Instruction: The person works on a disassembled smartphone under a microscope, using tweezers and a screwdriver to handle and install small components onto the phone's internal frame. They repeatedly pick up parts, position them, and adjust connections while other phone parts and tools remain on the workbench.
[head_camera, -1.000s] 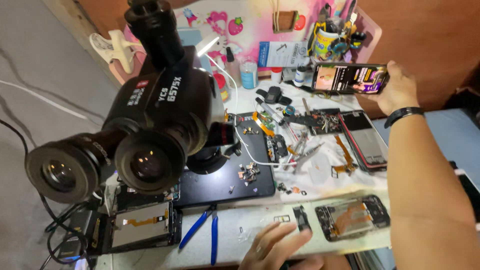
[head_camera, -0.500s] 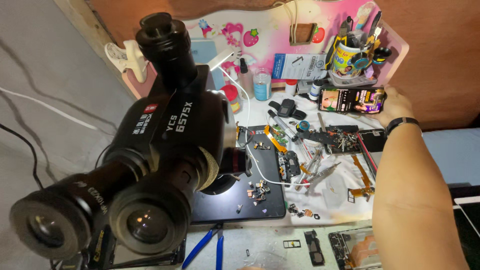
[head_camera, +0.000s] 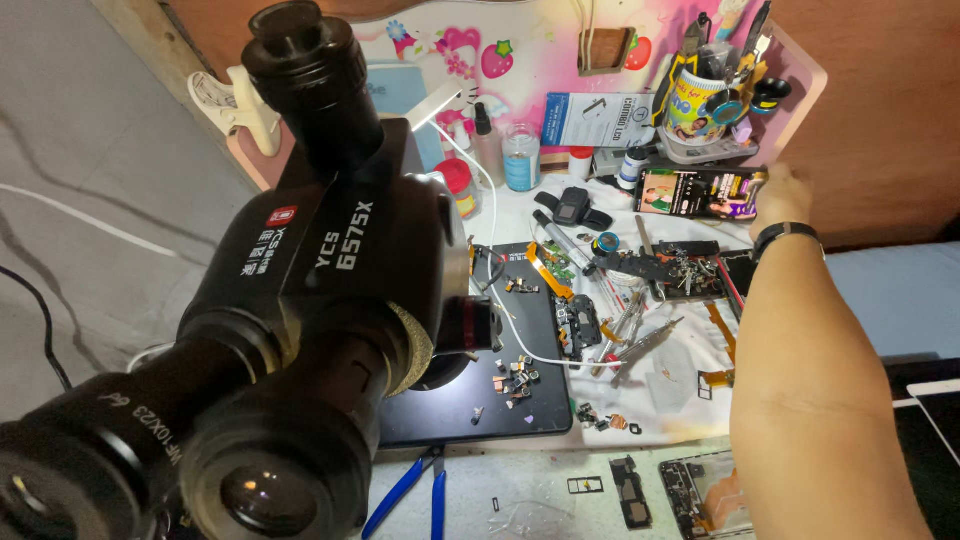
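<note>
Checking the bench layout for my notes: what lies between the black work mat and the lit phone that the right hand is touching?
In the head view, between the black work mat and the lit phone at the right hand lie tweezers, an opened circuit board and a small black device.

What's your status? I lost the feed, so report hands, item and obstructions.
Right hand gripping lit phone at desk's far edge. Left hand out of view. Black microscope looms near left, clear of the reaching arm.

Microscope (head_camera: 300, 320) left, phone (head_camera: 700, 192) at desk's rear, right hand (head_camera: 783, 192) seemingly on it
</note>
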